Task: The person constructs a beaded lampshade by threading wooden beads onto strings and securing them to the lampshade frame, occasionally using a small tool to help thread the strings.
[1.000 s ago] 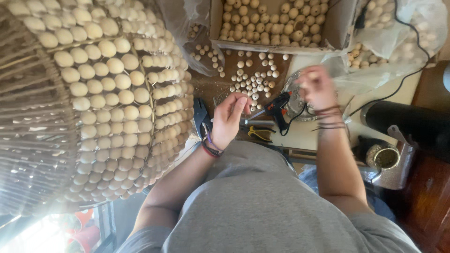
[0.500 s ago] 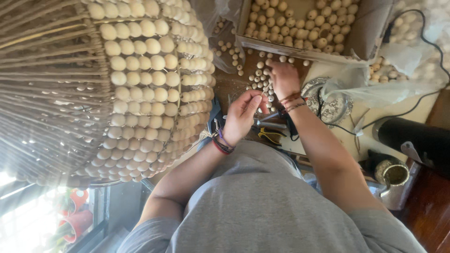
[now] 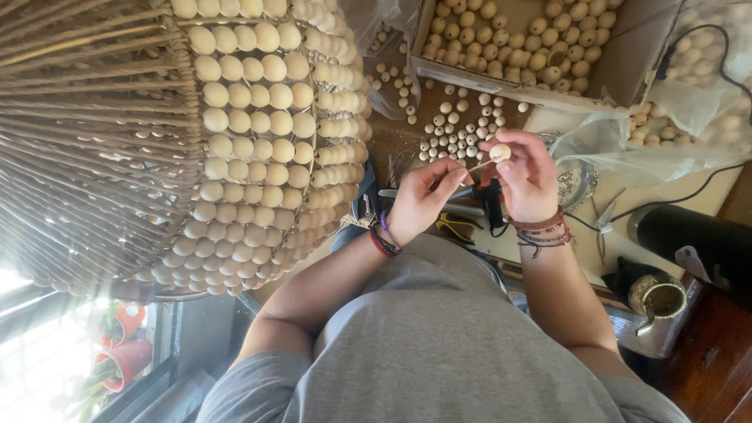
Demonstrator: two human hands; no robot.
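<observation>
Right hand fingers pinch a wooden bead; left hand fingers pinch a thin wire beside it, above the counter.

Your left hand is raised in front of your chest, palm turned inward, thumb and forefinger pinched together with the tips pointing toward the other hand. Your right hand sits just beside it, fingers curled, fingertips pinched shut. Both forearms run up from your torso and converge, elbows bent, with bands around both wrists.
</observation>
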